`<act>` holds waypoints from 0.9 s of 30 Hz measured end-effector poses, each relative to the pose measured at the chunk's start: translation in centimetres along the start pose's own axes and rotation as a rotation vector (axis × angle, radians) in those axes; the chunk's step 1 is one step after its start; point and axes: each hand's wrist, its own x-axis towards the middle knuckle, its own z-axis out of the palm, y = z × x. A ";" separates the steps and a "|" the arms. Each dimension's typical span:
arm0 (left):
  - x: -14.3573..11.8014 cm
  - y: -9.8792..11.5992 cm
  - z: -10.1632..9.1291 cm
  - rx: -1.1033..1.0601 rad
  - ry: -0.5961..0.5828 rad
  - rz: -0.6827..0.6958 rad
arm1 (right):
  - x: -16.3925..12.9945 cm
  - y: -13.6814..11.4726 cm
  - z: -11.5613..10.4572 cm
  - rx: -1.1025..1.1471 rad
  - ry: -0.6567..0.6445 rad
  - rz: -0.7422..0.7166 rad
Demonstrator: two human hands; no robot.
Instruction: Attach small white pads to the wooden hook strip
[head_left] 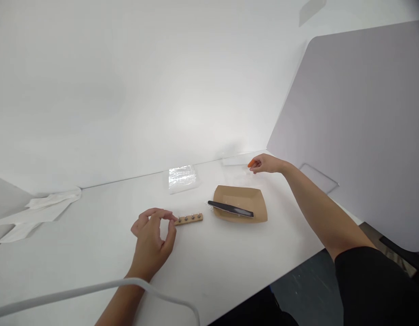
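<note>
Flat wooden strip (189,218), four studs
</note>
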 end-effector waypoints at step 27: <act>-0.3 2.4 -0.1 -0.248 0.045 0.363 | -10.5 -15.8 10.2 0.267 -0.101 -0.318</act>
